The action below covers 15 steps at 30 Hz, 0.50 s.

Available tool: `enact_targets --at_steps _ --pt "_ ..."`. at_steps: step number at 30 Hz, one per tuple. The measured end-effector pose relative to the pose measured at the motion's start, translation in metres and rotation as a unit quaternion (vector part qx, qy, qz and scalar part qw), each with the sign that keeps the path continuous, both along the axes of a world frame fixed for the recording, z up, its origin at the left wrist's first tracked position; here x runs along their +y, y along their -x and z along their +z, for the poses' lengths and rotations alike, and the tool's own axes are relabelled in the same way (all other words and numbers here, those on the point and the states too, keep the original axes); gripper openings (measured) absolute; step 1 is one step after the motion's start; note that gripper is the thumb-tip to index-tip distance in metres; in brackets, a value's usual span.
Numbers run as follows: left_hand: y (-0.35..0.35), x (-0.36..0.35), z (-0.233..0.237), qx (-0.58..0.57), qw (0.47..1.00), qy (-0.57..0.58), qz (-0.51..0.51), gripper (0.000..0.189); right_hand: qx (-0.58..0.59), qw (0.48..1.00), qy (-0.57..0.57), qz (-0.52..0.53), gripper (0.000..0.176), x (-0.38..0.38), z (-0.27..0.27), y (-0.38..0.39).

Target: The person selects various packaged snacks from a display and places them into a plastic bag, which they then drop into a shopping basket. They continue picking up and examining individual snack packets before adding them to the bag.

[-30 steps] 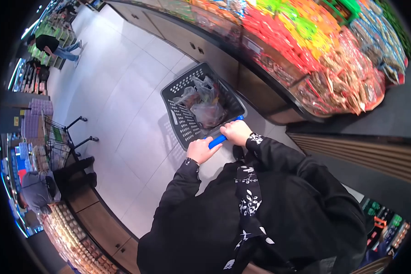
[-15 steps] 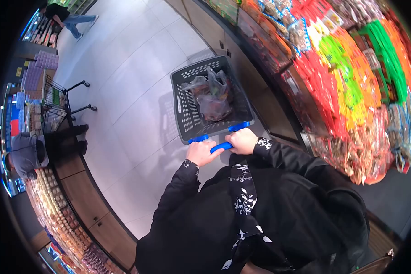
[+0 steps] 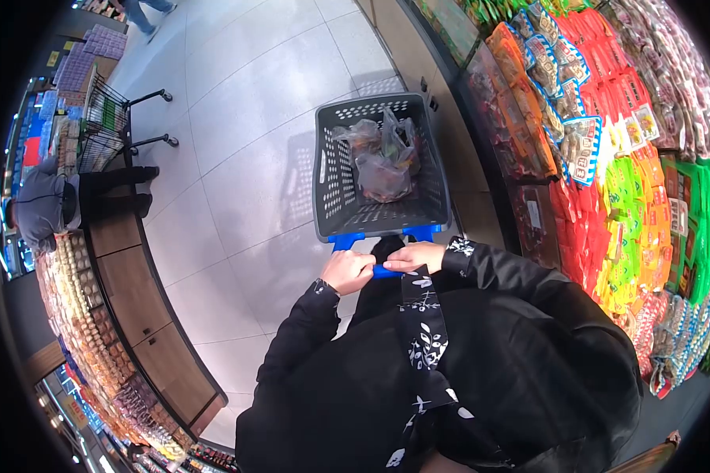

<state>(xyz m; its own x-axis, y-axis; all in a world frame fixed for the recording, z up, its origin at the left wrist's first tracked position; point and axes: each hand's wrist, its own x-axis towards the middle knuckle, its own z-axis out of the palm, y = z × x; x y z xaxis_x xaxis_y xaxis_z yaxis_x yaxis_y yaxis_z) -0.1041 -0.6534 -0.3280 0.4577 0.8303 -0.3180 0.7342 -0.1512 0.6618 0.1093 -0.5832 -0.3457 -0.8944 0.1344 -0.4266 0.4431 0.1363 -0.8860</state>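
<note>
Nearest, the black sleeves (image 3: pixel 300 335) are angling inward from the body, with white-patterned cuffs (image 3: pixel 459 256) showing at the wrists. The left hand (image 3: pixel 349 272) and right hand (image 3: pixel 416 257) are meeting from opposite sides, knuckles upward, each grip clamping round the blue handle (image 3: pixel 386 272), just beside one another near its middle. That bar is looking stiff and smooth; spreading the grips toward its ends would probably be giving firmer steering.

Just beyond, the grey basket (image 3: pixel 375 109) is sitting in front of the body, open-topped and perforated, seemingly rigid, fairly light plastic; any wheels are hiding from view. Inside, thin plastic bags (image 3: pixel 384 175) are bunching together, looking soft, slippery and easily torn, probably modest in weight; their gathered tops are offering the best hold.

Farther out, pale floor (image 3: pixel 244 158) is stretching ahead, packaged goods (image 3: pixel 584 229) are lining the right side, and a person in grey (image 3: pixel 47 197) is standing near a wire trolley (image 3: pixel 95 142) at the left.
</note>
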Motion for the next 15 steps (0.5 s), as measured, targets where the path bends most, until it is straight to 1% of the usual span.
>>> enact_targets --at_steps 5,6,8,10,11,13,14,15 --pt "-0.001 0.005 0.001 -0.056 0.998 -0.011 0.004 0.016 0.004 1.0 0.008 -0.01 0.052 0.001 -0.007 0.0" --pt "0.0 0.008 0.001 -0.059 0.998 0.008 -0.011 0.016 -0.003 0.999 0.035 -0.012 0.051 0.004 -0.007 0.001" --pt "0.003 0.013 0.001 -0.067 0.996 0.049 -0.041 0.016 -0.023 0.993 0.113 0.034 0.038 0.012 -0.021 0.006" --pt "0.009 0.026 0.0 -0.062 0.988 0.12 -0.076 0.018 0.054 0.991 0.124 0.023 0.031 0.017 -0.031 0.008" --pt "0.011 0.033 -0.001 -0.06 0.982 0.155 -0.093 0.019 0.092 0.987 0.128 0.018 0.03 0.02 -0.036 0.008" --pt "0.014 0.049 0.002 -0.047 0.966 0.214 -0.134 0.021 0.066 0.99 0.12 0.026 0.034 0.029 -0.039 0.011" --pt "0.014 0.06 0.002 -0.049 0.965 0.214 -0.144 0.021 0.054 0.991 0.116 0.033 0.037 0.033 -0.041 0.013" --pt "0.013 0.072 0.0 -0.05 0.964 0.212 -0.154 0.022 0.087 0.991 0.098 0.027 0.036 0.029 -0.068 0.015"
